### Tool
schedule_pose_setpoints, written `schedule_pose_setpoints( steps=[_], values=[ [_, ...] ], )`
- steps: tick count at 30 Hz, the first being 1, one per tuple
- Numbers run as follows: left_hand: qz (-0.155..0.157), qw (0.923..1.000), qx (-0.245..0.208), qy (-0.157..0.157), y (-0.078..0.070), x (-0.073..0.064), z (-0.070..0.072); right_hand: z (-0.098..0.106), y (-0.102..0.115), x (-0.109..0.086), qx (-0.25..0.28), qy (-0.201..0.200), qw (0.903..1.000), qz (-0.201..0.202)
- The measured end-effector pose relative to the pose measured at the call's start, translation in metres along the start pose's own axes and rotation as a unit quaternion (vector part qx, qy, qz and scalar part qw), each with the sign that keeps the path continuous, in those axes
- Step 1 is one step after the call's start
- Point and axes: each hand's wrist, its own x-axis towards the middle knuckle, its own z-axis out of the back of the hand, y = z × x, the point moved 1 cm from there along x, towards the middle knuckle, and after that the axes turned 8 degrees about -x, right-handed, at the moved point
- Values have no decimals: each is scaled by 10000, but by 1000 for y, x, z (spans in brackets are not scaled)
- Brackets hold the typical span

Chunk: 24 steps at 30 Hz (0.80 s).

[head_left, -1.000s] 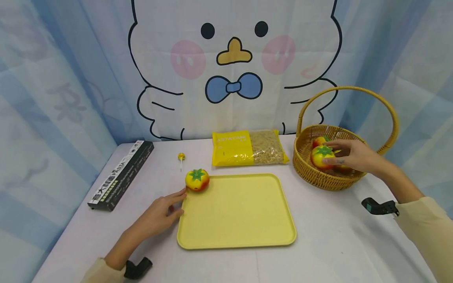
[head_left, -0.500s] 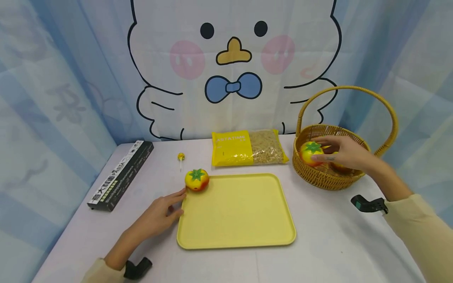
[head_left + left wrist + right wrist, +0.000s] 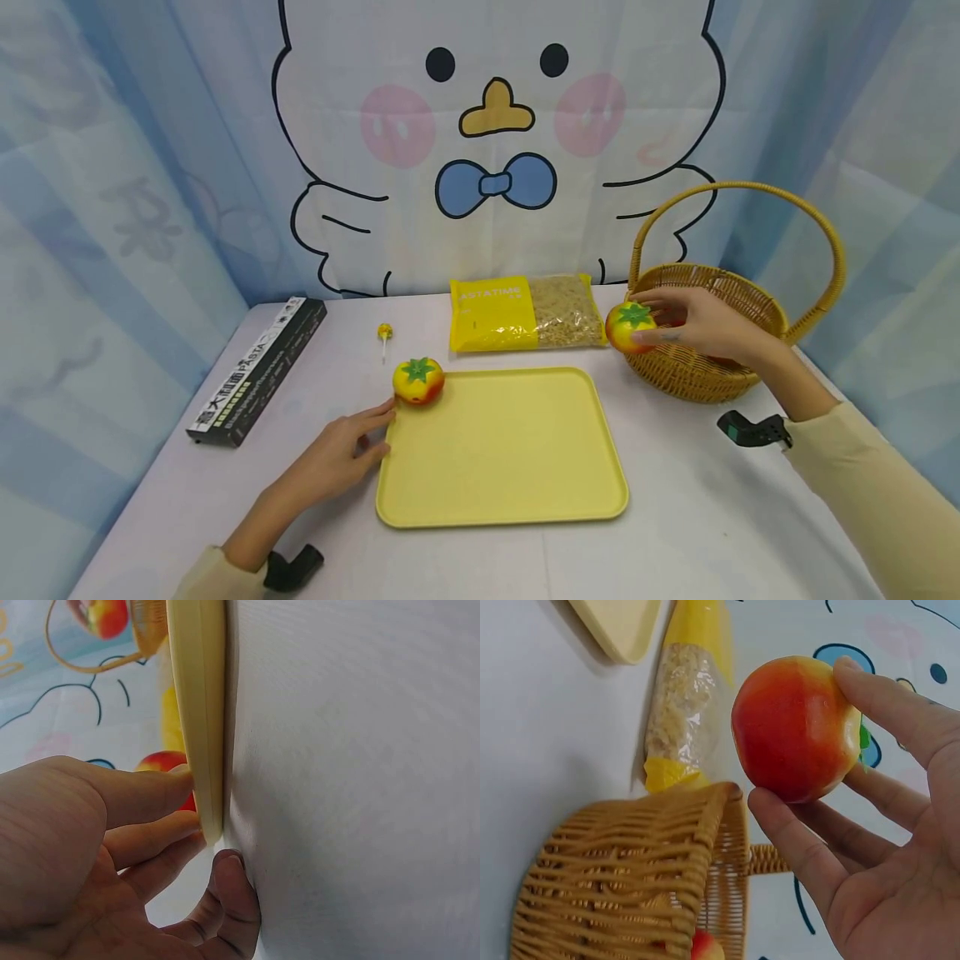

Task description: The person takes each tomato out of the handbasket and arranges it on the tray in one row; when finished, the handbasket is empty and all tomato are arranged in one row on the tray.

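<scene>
My right hand (image 3: pixel 693 321) grips a red-and-yellow toy tomato (image 3: pixel 628 327) with a green leafy top. It holds the tomato over the left rim of a wicker basket (image 3: pixel 682 379). In the right wrist view, thumb and fingers pinch the tomato (image 3: pixel 791 735) by its sides, above the basket's edge. My left hand (image 3: pixel 333 458) touches the left edge of a yellow tray (image 3: pixel 502 454), its fingertips right at the rim in the left wrist view. A second toy tomato (image 3: pixel 417 382) sits on the tray's far left corner.
Another red fruit (image 3: pixel 706 946) lies inside the basket, whose tall handle (image 3: pixel 750 187) arches above it. Behind the tray lies a yellow pasta bag (image 3: pixel 528 315). A lollipop (image 3: pixel 384 333) and a long black pasta box (image 3: pixel 258 371) lie to the left.
My right hand has carried the toy tomato leftward from inside the basket to its left rim. The left hand, the tray and the other tomato have stayed put.
</scene>
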Motion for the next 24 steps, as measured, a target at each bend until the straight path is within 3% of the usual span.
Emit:
schedule_pose_setpoints(
  steps=[6, 24],
  values=[
    [3, 10000, -39, -6, 0, 0, 0, -8, 9, 6, 12, 38, 9997, 239],
    [15, 10000, -84, -7, -1, 0, 0, -39, 35, 24, 334, 478, 9977, 336]
  ],
)
